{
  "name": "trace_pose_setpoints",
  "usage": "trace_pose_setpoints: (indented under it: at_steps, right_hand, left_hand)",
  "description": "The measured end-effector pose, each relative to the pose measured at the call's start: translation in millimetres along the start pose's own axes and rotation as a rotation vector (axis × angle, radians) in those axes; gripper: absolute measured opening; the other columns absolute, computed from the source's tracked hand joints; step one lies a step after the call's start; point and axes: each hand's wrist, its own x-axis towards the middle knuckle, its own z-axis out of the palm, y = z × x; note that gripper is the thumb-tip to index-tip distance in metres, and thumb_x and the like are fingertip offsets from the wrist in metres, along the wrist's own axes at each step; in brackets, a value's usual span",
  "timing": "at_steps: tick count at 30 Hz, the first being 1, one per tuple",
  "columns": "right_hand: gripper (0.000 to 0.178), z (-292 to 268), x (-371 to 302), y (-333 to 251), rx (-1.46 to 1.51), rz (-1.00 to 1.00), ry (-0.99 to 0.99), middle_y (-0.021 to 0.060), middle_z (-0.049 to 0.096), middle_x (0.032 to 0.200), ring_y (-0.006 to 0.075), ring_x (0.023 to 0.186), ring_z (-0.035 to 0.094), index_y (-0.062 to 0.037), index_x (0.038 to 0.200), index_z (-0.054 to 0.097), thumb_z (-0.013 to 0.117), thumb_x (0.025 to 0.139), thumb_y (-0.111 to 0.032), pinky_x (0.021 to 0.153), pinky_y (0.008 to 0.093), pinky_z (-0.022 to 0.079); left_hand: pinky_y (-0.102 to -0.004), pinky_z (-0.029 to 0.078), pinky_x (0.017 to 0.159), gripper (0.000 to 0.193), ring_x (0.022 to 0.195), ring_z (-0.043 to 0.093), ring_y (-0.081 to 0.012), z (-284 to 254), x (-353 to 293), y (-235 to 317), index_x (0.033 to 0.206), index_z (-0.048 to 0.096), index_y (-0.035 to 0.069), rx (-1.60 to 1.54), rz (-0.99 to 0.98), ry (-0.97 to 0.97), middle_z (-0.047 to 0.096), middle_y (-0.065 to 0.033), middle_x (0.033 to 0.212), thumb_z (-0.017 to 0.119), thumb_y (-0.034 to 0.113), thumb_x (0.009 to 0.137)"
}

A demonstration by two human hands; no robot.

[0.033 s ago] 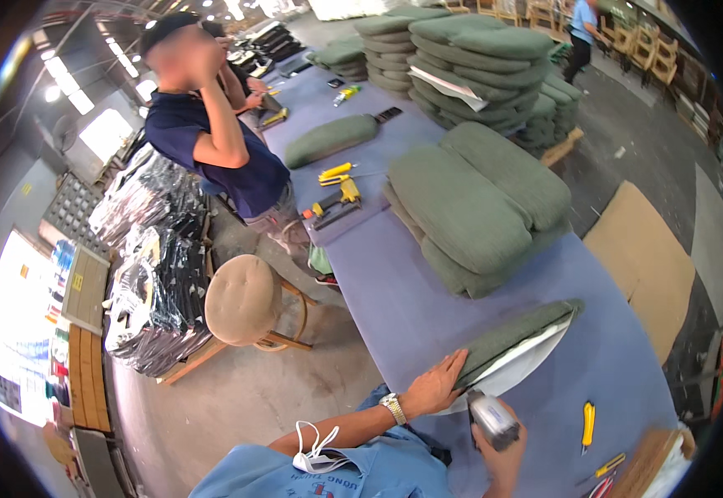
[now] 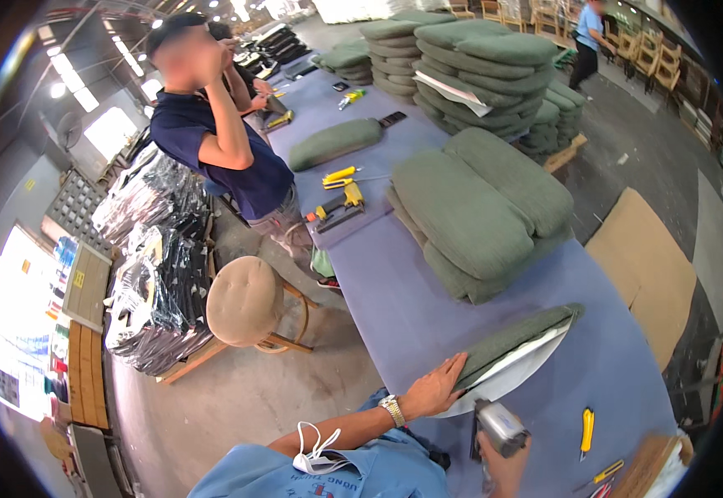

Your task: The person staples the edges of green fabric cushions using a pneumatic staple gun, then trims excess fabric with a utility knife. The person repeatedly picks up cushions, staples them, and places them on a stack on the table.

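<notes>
My left hand lies flat against the near end of a green padded cushion, its fingers stretched out. The cushion stands tilted on the table, and a strip of white lining shows along its near side. In my right hand is a silver and dark staple gun, its head turned up toward me. The gun is just to the right of my left hand, close to the cushion's near end. Its nose is mostly hidden.
Stacked green cushions stand farther up the blue-covered table. A yellow cutter lies at right, and a yellow staple gun at the left edge. Beyond a round stool, a person stands at the table's left side.
My right hand and the staple gun have shifted slightly right and away from the cushion's near end. The left hand stays on the cushion.
</notes>
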Motion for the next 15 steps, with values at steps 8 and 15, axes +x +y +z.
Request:
trace_pose_setpoints:
  at_steps: [8,15]
  right_hand:
    - [0.07,-89.0,0.3,60.7,-0.964,-0.069,0.206,0.0257,0.068,0.122,0.0338,0.108,0.068,0.0057,0.139,0.057,0.083,0.083,-0.026,0.09,0.0373,0.055]
    - [0.054,-90.1,12.7,-173.7,0.234,-1.043,-0.098,0.0165,0.068,0.094,0.0265,0.076,0.064,0.002,0.138,0.056,0.071,0.09,-0.017,0.063,0.0337,0.049]
  left_hand:
    - [-0.0513,0.053,0.101,0.08,0.116,0.063,-0.0479,-6.5,7.4,0.3,0.16,0.02,0.001,-0.093,-0.008,-0.026,0.043,-0.0311,0.153,0.064,0.026,0.098]
    - [-0.0516,0.052,0.101,0.077,0.118,0.063,-0.047,-8.9,12.9,-6.1,0.159,0.023,0.001,-0.074,-0.028,-0.015,0.05,-0.032,0.145,0.063,0.026,0.099]
